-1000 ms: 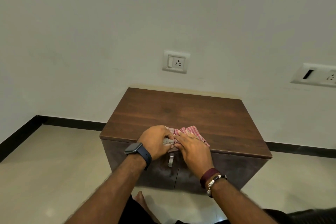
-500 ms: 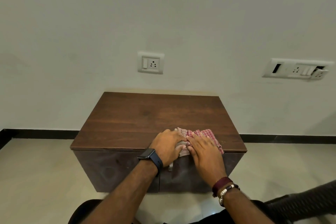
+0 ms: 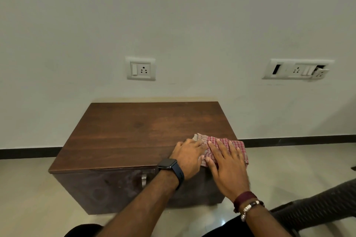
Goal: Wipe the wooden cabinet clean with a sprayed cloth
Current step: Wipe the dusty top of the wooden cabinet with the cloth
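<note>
Both my hands rest on the checked cloth (image 3: 234, 147) at the front right corner of the wooden cabinet (image 3: 134, 132). My left hand (image 3: 189, 157) lies palm down, fingers loosely curled over the cloth's left end, where a pale fold sticks out just beyond my fingertips. My right hand (image 3: 227, 167) is beside it, touching at the thumbs, flat and spread, pressing the red-and-white fabric against the top; neither hand pinches or lifts it. The cloth's far right edge hangs slightly past the cabinet corner, to the right of my right hand. A dark smartwatch (image 3: 168, 164) sits on my left wrist, bracelets (image 3: 248, 206) on my right. Below my left wrist, a metal handle (image 3: 144, 180) shows on the cabinet front.
</note>
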